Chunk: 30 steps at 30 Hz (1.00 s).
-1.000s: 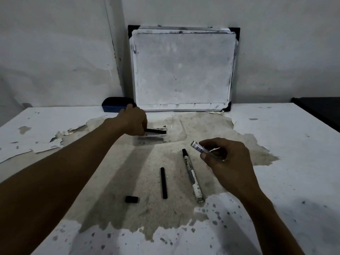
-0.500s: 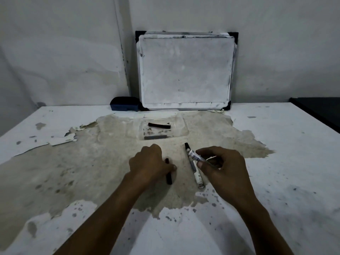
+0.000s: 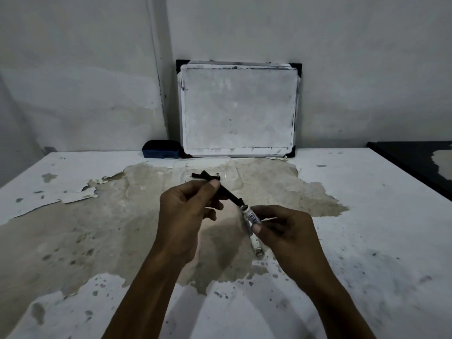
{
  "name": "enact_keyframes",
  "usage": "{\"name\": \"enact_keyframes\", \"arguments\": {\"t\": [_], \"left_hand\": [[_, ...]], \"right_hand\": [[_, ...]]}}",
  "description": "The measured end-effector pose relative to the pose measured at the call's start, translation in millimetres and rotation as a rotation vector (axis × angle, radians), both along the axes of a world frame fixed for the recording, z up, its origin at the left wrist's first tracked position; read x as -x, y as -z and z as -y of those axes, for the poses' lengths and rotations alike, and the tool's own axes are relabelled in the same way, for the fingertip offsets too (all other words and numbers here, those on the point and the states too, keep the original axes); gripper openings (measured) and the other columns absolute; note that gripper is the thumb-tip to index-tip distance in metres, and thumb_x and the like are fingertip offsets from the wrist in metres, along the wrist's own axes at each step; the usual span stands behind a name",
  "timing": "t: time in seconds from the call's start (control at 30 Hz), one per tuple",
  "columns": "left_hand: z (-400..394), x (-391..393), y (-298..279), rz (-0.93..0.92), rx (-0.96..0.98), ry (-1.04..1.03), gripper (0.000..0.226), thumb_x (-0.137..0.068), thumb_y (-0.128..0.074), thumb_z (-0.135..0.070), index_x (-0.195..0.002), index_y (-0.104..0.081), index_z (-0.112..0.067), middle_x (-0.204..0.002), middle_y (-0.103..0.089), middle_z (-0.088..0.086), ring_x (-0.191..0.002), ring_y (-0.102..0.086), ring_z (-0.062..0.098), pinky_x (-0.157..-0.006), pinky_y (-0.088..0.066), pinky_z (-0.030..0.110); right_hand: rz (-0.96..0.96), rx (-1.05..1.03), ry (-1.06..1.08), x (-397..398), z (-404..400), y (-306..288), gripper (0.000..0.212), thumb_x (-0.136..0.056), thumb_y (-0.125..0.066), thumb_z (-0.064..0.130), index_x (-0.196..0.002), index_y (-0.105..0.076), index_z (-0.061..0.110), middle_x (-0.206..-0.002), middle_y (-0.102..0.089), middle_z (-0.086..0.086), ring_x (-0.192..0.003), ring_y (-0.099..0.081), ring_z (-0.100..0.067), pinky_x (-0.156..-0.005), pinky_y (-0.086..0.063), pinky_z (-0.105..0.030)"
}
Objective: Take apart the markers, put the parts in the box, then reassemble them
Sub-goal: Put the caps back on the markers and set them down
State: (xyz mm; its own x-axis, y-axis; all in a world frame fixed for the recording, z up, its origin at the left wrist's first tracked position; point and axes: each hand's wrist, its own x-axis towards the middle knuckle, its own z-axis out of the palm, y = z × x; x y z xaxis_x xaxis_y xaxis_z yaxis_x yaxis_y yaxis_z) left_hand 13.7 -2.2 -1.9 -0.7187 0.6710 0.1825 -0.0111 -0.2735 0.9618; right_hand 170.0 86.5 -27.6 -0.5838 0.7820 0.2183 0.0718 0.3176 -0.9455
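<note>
Above the worktop's [image 3: 367, 204] middle, the left hand [image 3: 188, 214] pinches a black ink stick [image 3: 228, 193], its tip at, perhaps inside, the mouth of the white marker barrel [image 3: 251, 214] gripped by the right hand [image 3: 286, 231] (bare surface either side). Another marker [image 3: 257, 247] lies beneath; the clear box [image 3: 232, 176] sits toward the back edge.

Peeling white table [image 3: 367, 216] bears marker [image 3: 257, 248], box [image 3: 233, 178], eraser [image 3: 161, 149].

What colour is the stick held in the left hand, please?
Black, seen in the head view: the stick.
</note>
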Motion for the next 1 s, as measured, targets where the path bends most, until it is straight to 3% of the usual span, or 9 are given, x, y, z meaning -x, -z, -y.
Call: {"name": "enact_keyframes", "arguments": {"t": [0.2, 0.27, 0.33, 0.5, 0.57, 0.67, 0.8, 0.9, 1.0], "left_hand": [[3, -11, 1, -0.154, -0.019, -0.032, 0.009, -0.088, -0.065, -0.008, -0.087, -0.073, -0.004, -0.066, -0.073, 0.002, -0.058, -0.063, 0.015, -0.05, -0.048, 0.026], [4, -12, 1, -0.223, -0.011, -0.059, 0.009, -0.087, -0.065, -0.009, -0.089, -0.074, -0.004, -0.062, -0.072, -0.003, -0.053, -0.061, 0.009, -0.05, -0.049, 0.022], [4, -13, 0, -0.266, -0.004, -0.07, 0.01, -0.087, -0.066, -0.009, -0.09, -0.074, -0.004, -0.06, -0.071, -0.006, -0.051, -0.06, 0.006, -0.049, -0.048, 0.019], [6, -15, 1, -0.352, 0.024, -0.028, 0.007, -0.085, -0.069, -0.01, -0.084, -0.076, -0.009, -0.066, -0.074, -0.003, -0.056, -0.064, 0.007, -0.052, -0.047, 0.015], [7, -17, 2, -0.436, 0.071, -0.01, 0.007, -0.084, -0.071, -0.012, -0.083, -0.078, -0.016, -0.073, -0.076, -0.002, -0.064, -0.068, 0.009, -0.056, -0.052, 0.021], [10, -20, 3, -0.523, 0.142, 0.038, 0.011, -0.083, -0.073, -0.017, -0.09, -0.079, -0.022, -0.083, -0.077, -0.007, -0.079, -0.071, 0.008, -0.066, -0.059, 0.027], [19, -14, 1, -0.533, 0.216, 0.018, 0.026, -0.08, -0.075, -0.024, -0.106, -0.072, -0.026, -0.086, -0.073, -0.017, -0.081, -0.067, -0.005, -0.061, -0.054, 0.013], [31, 4, 5, -0.652, 0.383, -0.028, 0.027, -0.082, -0.073, -0.028, -0.109, -0.072, -0.024, -0.087, -0.069, -0.017, -0.073, -0.065, -0.006, -0.051, -0.052, 0.014], [44, 29, 14, -0.838, 0.611, -0.013, 0.027, -0.084, -0.071, -0.028, -0.11, -0.072, -0.02, -0.097, -0.071, -0.008, -0.074, -0.063, 0.0, -0.057, -0.047, 0.009]], "right_hand": [[-0.042, 0.084, -0.026, -1, 6, 1, 0.03, -0.082, -0.07, -0.003, -0.103, -0.075, 0.018, -0.092, -0.078, 0.0, -0.083, -0.074, -0.018, -0.077, -0.062, -0.035], [-0.041, 0.092, -0.035, -1, 7, 1, 0.029, -0.082, -0.069, -0.003, -0.103, -0.075, 0.018, -0.089, -0.078, -0.002, -0.074, -0.074, -0.013, -0.067, -0.061, -0.026], [-0.047, 0.111, -0.055, -1, 10, 0, 0.028, -0.083, -0.068, -0.004, -0.103, -0.074, 0.016, -0.085, -0.078, -0.007, -0.058, -0.069, -0.004, -0.052, -0.051, -0.013], [-0.064, 0.131, -0.073, -2, 14, -4, 0.027, -0.085, -0.067, -0.003, -0.106, -0.073, 0.011, -0.085, -0.076, -0.013, -0.044, -0.059, 0.002, -0.042, -0.039, -0.005], [-0.066, 0.137, -0.081, -2, 14, -6, 0.027, -0.085, -0.067, -0.002, -0.106, -0.074, 0.013, -0.084, -0.076, -0.01, -0.05, -0.064, 0.0, -0.045, -0.042, -0.007], [-0.077, 0.149, -0.083, -3, 14, -6, 0.026, -0.085, -0.068, 0.002, -0.105, -0.074, 0.017, -0.084, -0.078, -0.007, -0.071, -0.074, -0.013, -0.063, -0.053, -0.025], [-0.099, 0.203, -0.067, -3, 12, -5, 0.026, -0.086, -0.066, 0.001, -0.107, -0.073, 0.014, -0.09, -0.078, -0.007, -0.083, -0.074, -0.022, -0.08, -0.059, -0.039], [-0.138, 0.266, -0.066, -2, 12, -3, 0.026, -0.086, -0.064, -0.004, -0.108, -0.072, 0.008, -0.097, -0.076, -0.009, -0.083, -0.074, -0.027, -0.079, -0.059, -0.04], [-0.146, 0.287, -0.069, -2, 13, 0, 0.026, -0.086, -0.064, -0.006, -0.107, -0.071, 0.006, -0.094, -0.075, -0.01, -0.081, -0.074, -0.03, -0.075, -0.059, -0.038]]}}
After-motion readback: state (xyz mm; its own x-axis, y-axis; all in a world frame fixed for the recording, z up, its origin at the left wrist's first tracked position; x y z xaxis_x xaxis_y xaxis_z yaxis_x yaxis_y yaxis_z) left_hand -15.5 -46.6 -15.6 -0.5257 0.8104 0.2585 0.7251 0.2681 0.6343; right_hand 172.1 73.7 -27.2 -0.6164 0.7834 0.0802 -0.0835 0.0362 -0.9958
